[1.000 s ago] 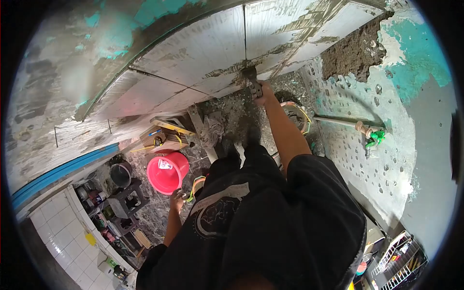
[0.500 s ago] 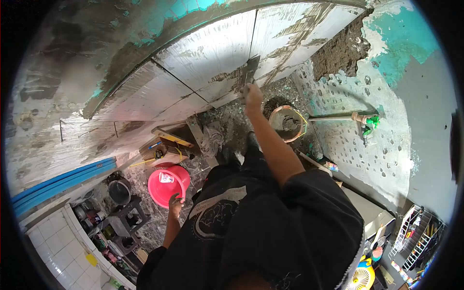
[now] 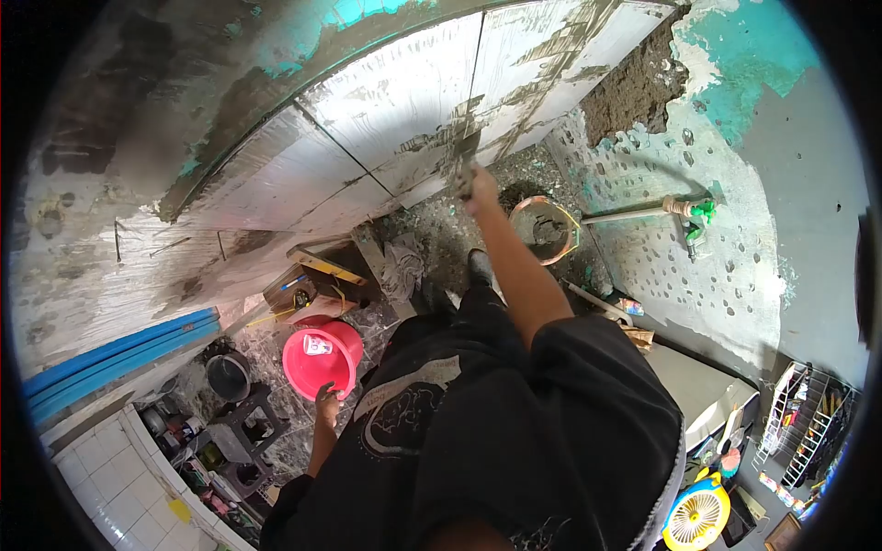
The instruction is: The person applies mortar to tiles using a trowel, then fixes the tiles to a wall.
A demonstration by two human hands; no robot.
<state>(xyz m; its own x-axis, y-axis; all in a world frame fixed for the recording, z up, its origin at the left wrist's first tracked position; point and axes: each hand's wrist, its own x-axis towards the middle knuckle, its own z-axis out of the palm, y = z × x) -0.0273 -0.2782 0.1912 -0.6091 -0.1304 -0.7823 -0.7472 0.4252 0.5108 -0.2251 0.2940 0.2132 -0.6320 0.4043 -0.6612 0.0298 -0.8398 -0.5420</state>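
My right hand [image 3: 481, 191] is closed round the handle of a trowel [image 3: 468, 147], whose blade lies against the white tiles [image 3: 390, 87] on the wall. Wet grey mortar is smeared over the tiles near the blade and along the joint to its right. Below and to the right of this hand stands a bucket [image 3: 542, 231] holding grey mortar. My left hand [image 3: 327, 404] hangs low at my side, its fingers loosely bent and apart. In this view it overlaps the edge of a pink tub [image 3: 308, 378], which has a small white cup [image 3: 317, 344] inside.
A tap with a green handle [image 3: 703, 211] juts from the pitted wall on the right. At left are a wooden box [image 3: 317, 308] with a tape measure, a black bucket [image 3: 227, 376] and blue pipes [image 3: 119, 354]. A yellow fan [image 3: 698, 516] stands at lower right.
The trowel blade has moved slightly down along the tiles, with my right hand a little lower. My left hand has shifted slightly down and left. The view has turned a little.
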